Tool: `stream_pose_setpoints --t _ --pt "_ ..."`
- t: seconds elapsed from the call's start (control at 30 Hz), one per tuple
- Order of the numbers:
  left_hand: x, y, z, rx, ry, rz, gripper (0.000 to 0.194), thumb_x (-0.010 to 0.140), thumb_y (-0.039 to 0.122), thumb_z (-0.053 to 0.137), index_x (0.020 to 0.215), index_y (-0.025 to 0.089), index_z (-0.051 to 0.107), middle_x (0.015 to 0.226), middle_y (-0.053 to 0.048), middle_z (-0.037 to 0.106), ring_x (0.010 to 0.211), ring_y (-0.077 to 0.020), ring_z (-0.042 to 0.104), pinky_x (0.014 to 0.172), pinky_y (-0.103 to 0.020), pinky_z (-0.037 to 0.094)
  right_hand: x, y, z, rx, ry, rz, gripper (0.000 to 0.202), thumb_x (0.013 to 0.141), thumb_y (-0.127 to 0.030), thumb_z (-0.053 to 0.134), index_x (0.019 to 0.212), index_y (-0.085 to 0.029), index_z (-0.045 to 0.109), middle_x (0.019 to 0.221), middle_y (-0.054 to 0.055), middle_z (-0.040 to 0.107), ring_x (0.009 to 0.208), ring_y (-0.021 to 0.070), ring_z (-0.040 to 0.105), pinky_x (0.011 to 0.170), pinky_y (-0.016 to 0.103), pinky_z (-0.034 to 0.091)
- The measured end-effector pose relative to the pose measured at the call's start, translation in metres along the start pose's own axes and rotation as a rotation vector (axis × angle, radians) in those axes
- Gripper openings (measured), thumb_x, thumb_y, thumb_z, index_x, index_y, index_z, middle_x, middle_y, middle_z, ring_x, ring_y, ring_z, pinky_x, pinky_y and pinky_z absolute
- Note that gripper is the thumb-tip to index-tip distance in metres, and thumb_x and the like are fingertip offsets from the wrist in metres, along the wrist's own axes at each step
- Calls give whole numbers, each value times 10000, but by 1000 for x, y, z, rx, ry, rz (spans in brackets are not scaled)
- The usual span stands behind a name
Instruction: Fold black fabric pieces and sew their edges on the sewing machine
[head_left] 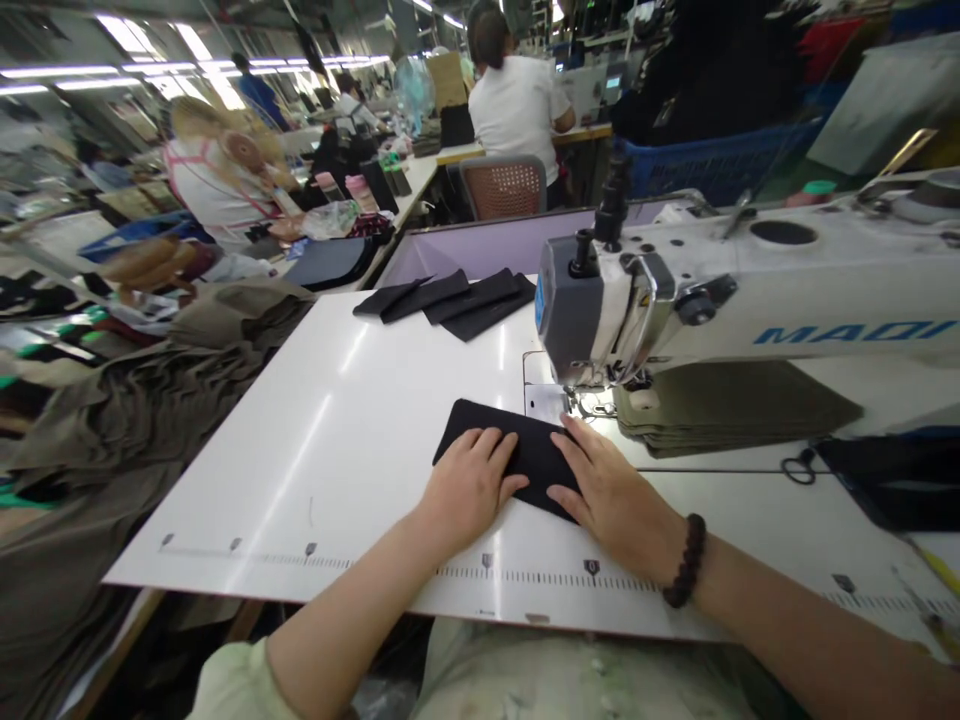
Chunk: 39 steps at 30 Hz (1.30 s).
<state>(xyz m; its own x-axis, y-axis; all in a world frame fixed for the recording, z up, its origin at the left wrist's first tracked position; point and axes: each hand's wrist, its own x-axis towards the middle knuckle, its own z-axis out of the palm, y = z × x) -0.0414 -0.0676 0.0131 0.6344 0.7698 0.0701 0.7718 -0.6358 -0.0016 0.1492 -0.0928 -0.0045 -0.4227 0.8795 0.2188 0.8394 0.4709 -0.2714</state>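
A black fabric piece point(531, 455), roughly rectangular, lies flat on the white sewing table point(300, 480) just in front of the sewing machine's needle area point(592, 400). On its left part rests my left hand point(472, 480), fingers stretched out and palm down. My right hand point(611, 490), with a dark bead bracelet on the wrist, lies over its right end, fingers spread and the fingertips close to the presser foot. Both hands press on the cloth without wrapping round it. The machine head point(577, 300) stands above and behind the right hand.
Several black fabric pieces point(457, 300) lie overlapping at the table's back. Right of the needle sits a stack of olive pieces point(735, 400), with scissors point(799, 467) and dark cloth point(900, 475) beyond. Brown-grey fabric point(135, 400) is heaped at the left. Other people work behind.
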Motion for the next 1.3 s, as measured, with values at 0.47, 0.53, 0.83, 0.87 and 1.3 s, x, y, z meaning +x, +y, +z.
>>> stream_pose_setpoints --t 0.47,0.53,0.83,0.87,1.3 --pt "74 -1 8 -112 2 254 254 828 264 503 1036 128 557 1077 -85 533 982 -196 508 883 -316 405 13 65 -24 109 -71 -384 305 877 -294 364 916 -149 629 777 65 562 722 154 496 642 300 383" --pt "74 0 10 -117 40 233 297 830 315 497 1044 114 547 1090 -101 523 999 -212 493 894 -340 396 12 68 -22 94 -61 -359 324 881 -315 362 988 -129 604 778 70 568 717 152 510 638 292 393" --pt "75 -1 20 -136 73 163 337 842 339 470 1080 108 523 1156 -125 497 1100 -230 435 940 -372 358 17 66 -16 -40 -2 -326 297 868 -295 402 985 -115 607 746 66 597 680 150 551 593 262 422" --pt "75 -1 20 -135 73 158 335 842 338 469 1081 109 523 1157 -125 498 1102 -228 435 940 -373 359 17 66 -16 -47 7 -327 287 865 -286 409 980 -113 607 739 64 597 673 149 551 587 261 422" --pt "77 -2 23 -133 96 156 331 859 329 437 1092 107 514 1172 -123 486 1135 -238 408 953 -377 347 18 67 -12 -72 20 -300 232 823 -231 478 985 -112 593 770 67 608 701 161 563 617 265 438"
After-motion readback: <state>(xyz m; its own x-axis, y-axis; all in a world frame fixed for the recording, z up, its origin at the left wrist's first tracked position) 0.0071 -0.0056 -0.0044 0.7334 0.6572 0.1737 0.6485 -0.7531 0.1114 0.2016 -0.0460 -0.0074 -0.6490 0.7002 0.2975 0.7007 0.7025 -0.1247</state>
